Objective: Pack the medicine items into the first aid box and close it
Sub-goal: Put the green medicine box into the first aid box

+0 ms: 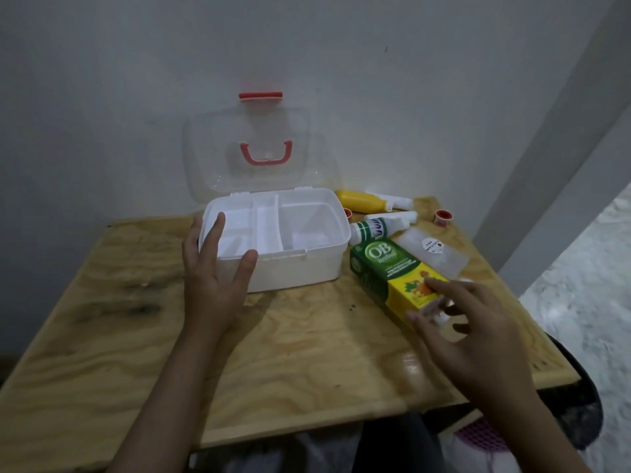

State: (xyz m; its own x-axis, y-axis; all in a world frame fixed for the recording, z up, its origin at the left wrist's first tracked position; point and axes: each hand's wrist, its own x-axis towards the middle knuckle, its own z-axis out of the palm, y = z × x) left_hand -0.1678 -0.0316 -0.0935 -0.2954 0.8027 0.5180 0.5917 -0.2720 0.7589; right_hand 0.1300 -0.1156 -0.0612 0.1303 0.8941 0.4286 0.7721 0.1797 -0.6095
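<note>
The green and yellow carton (396, 279) lies flat on the table (290, 353), just right of the open first aid box (293, 268), whose divided tray looks empty. The right hand (474, 339) hovers at the carton's near end, fingers spread and closed on nothing, though motion blur makes contact hard to judge. The left hand (211, 278) rests open against the box's left front corner. The carton is likely light, with stiff card walls that dent if squeezed; pinching its long sides near the middle should lift it level.
</note>
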